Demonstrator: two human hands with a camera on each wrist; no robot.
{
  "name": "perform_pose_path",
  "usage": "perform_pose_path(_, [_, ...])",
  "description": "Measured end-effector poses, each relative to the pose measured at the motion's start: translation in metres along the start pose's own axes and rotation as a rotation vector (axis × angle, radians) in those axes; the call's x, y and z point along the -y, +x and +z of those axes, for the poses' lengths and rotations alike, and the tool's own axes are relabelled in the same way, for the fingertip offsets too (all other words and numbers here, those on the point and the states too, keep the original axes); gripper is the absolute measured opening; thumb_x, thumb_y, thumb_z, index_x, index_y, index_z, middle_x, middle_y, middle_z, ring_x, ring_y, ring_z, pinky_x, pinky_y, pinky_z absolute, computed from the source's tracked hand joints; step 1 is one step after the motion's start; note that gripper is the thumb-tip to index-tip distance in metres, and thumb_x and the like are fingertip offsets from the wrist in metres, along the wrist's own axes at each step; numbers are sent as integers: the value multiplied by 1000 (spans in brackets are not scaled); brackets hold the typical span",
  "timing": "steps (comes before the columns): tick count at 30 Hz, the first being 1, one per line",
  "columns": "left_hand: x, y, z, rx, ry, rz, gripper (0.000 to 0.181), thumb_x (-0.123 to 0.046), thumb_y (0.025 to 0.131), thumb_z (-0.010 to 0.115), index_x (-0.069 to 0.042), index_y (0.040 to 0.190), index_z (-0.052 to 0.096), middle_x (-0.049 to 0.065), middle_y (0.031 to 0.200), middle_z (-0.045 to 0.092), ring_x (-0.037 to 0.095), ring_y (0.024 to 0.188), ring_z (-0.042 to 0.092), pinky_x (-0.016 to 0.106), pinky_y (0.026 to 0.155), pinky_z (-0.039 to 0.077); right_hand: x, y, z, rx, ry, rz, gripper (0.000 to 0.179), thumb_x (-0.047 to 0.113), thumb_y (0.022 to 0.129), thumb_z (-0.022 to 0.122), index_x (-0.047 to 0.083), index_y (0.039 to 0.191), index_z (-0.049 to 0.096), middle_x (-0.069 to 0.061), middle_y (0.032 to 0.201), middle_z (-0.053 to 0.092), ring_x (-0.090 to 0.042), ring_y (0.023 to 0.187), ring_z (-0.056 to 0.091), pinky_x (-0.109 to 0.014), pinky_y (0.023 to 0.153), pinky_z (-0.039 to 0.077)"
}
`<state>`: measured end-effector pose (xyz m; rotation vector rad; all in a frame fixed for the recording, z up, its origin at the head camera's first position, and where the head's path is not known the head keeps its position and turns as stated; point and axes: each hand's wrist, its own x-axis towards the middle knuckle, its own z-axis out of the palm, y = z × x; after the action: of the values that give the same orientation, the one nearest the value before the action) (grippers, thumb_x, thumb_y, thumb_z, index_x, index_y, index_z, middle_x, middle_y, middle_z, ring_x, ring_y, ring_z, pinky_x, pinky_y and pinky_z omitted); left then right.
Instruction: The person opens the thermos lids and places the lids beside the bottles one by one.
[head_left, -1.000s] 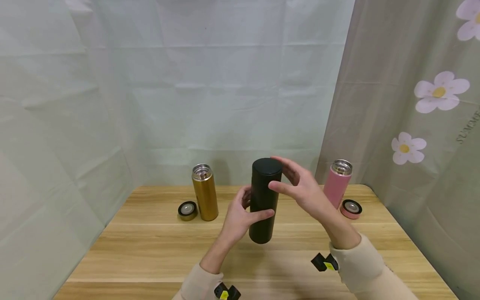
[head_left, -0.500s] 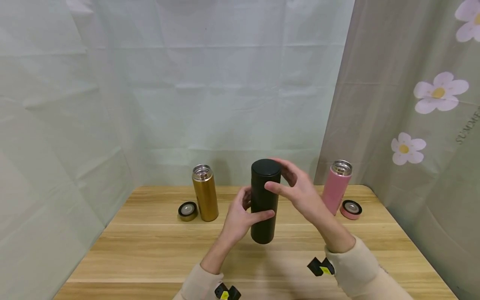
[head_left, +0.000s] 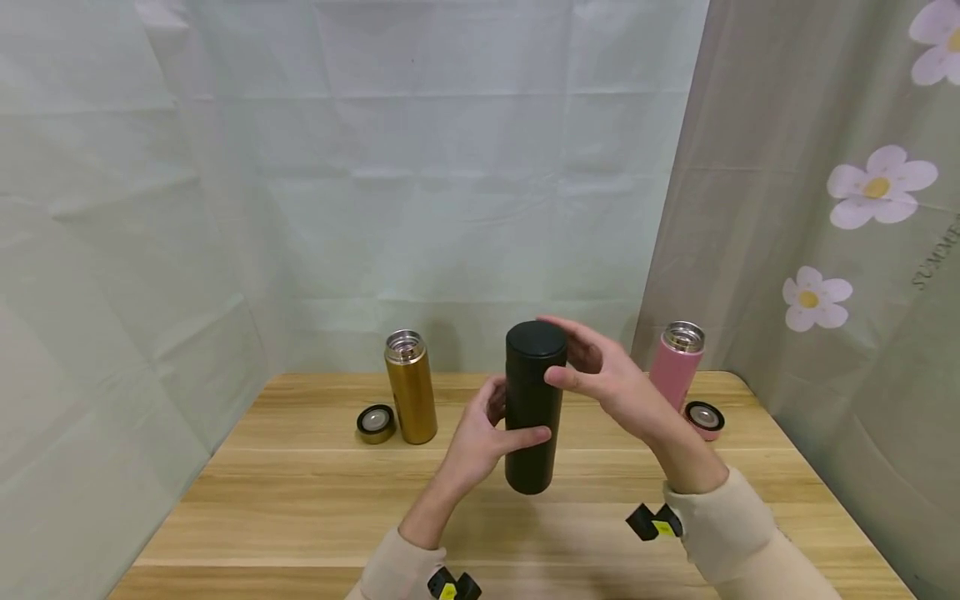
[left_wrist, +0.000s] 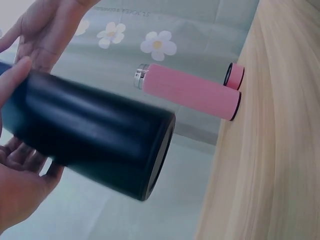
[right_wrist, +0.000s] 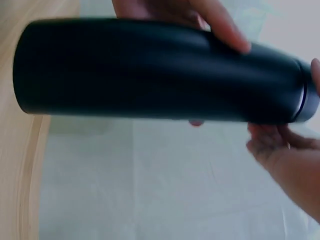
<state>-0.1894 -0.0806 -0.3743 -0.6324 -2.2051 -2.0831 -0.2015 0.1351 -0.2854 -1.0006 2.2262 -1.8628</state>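
A black thermos bottle [head_left: 529,433] hangs nearly upright above the wooden table, its round lid [head_left: 536,340] on top. My left hand [head_left: 476,437] grips the bottle around the body, thumb across the front. Up at the lid, my right hand [head_left: 615,383] holds the rim between thumb and fingers. The left wrist view has the base end of the thermos bottle [left_wrist: 95,132] off the table. In the right wrist view a seam shows near the lid end, with the right hand [right_wrist: 287,155] beside it. Fingers behind the bottle are partly hidden.
An uncapped gold thermos bottle [head_left: 411,392] stands at the back left of the table [head_left: 300,500], its lid [head_left: 375,423] beside it. At the back right stands an uncapped pink thermos bottle [head_left: 675,371] with its lid [head_left: 705,417]. Curtains [head_left: 450,183] hang behind.
The black thermos bottle and my right hand shift slightly left, then back right and a little lower. Both hands keep hold of the bottle throughout.
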Motion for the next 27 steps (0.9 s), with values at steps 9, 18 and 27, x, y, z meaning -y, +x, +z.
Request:
perform_pose_path(9, [1, -1, 4, -67, 40, 9, 69, -30, 83, 90, -20, 141, 54, 2, 132, 66, 22, 122, 60, 55, 112, 41, -2, 0, 19, -170, -89, -26, 72, 35, 92, 81, 16, 153, 49, -8, 146, 59, -27, 140, 53, -58, 114, 40])
perform_pose_path(18, [0, -1, 2, -27, 28, 21, 68, -29, 84, 89, -18, 141, 53, 2, 133, 65, 22, 123, 61, 54, 113, 42, 0, 0, 11, -96, -57, 6, 69, 33, 94, 80, 20, 154, 49, -7, 145, 59, -25, 136, 55, -52, 110, 46])
perform_pose_path(27, [-3, -1, 1, 49, 6, 46, 70, -26, 85, 88, -18, 143, 52, 0, 134, 65, 19, 123, 61, 50, 112, 42, -1, 2, -5, 78, 81, -12, 67, 24, 97, 75, 15, 156, 46, -14, 138, 64, -32, 124, 62, -41, 103, 52])
